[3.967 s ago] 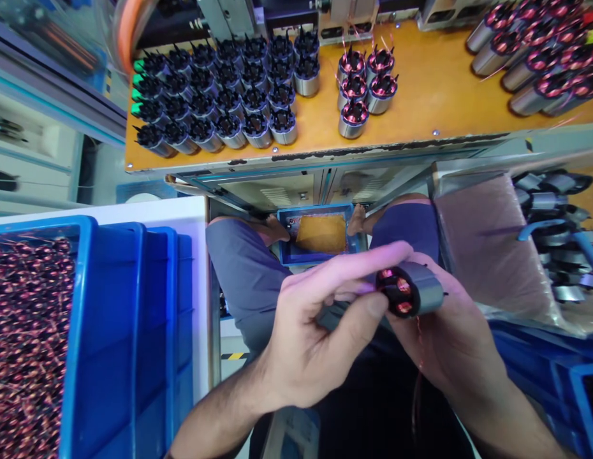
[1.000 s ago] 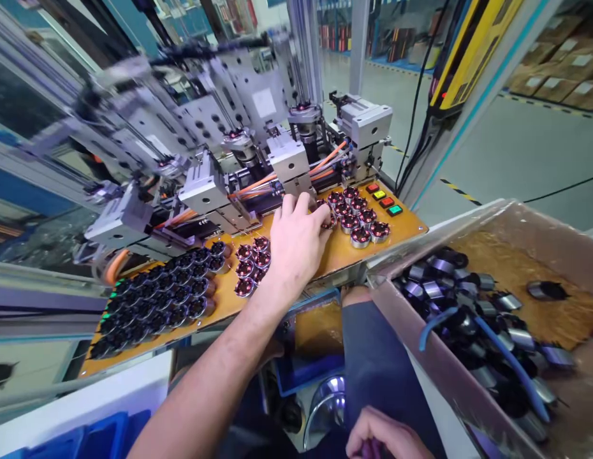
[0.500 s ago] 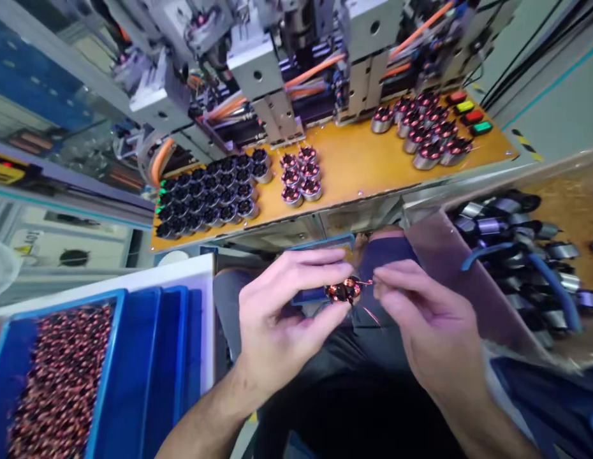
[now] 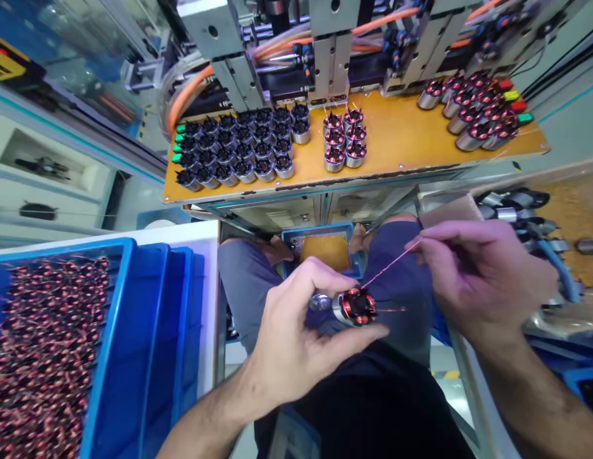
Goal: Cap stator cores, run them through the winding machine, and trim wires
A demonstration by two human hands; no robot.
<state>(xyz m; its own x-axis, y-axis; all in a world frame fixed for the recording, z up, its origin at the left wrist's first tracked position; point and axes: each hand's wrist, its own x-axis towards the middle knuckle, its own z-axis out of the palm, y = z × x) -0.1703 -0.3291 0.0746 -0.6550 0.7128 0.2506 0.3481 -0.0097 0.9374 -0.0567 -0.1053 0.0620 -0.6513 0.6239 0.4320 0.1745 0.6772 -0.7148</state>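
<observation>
Between the thumb and fingers of my left hand [image 4: 306,331] is a wound motor part [image 4: 361,307], a metal cylinder with copper coils and a black centre facing up and to the right. My right hand [image 4: 478,274] pinches the end of a thin copper wire [image 4: 389,264], which runs taut from the coils up to its fingertips. A second loose wire end sticks out to the right of the part. Both hands are above my lap.
Rows of black-topped cylinders [image 4: 243,150] and copper-wound ones [image 4: 344,143] stand on the orange machine bench [image 4: 392,150]. A blue bin [image 4: 129,306] of copper-wound pieces is at left. Metal parts [image 4: 507,213] lie in a tray at right.
My right hand has moved right, away from my left hand, and the wire now stretches between them. The held part shows more of its coil face. The view has shifted.
</observation>
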